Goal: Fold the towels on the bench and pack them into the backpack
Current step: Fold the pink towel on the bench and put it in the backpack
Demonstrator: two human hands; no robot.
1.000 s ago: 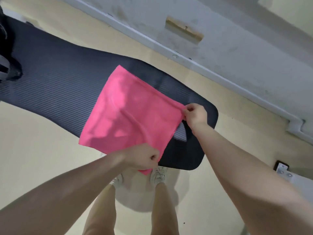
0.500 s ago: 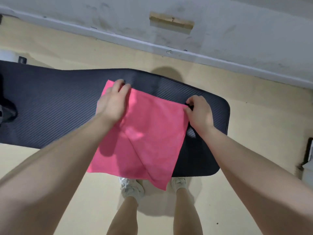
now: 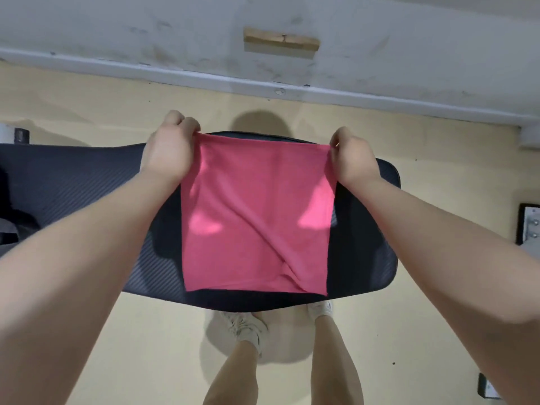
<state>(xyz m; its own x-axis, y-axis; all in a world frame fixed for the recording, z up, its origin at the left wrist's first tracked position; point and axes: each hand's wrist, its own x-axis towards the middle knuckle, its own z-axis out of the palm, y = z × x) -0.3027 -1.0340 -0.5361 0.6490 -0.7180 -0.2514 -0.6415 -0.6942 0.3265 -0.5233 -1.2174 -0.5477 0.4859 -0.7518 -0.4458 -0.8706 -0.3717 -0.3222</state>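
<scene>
Two hands at work on one pink towel [image 3: 254, 211], spread over the right end of the black bench [image 3: 73, 176]. No open container anywhere in view; only a dark shape at the bench's far left edge [image 3: 11, 226], cut off by the frame, too little of it showing to say what it is or what it holds.

Left hand [image 3: 168, 150] curled tight at the towel's far left corner, cloth pinched between thumb and fingers. Right hand [image 3: 352, 157] curled the same way on the far right corner, pinching the cloth there. Far edge stretched taut between the two grips, roughly level with the bench's far edge.

Towel bright pink, roughly square, lying mostly flat on the ribbed black padding. One long diagonal crease running from the middle down toward the near right corner, ending in a small bunched pucker close to the near hem. Near edge straight, resting just inside the bench's near rim. Brighter patches of light on the left and right of the cloth.

Below the bench, two bare legs and pale shoes [image 3: 248, 328] on a yellowish floor [image 3: 117, 346]. Beyond, a scuffed white wall [image 3: 146, 30] with a small wooden block [image 3: 280, 43] fixed to it.
</scene>
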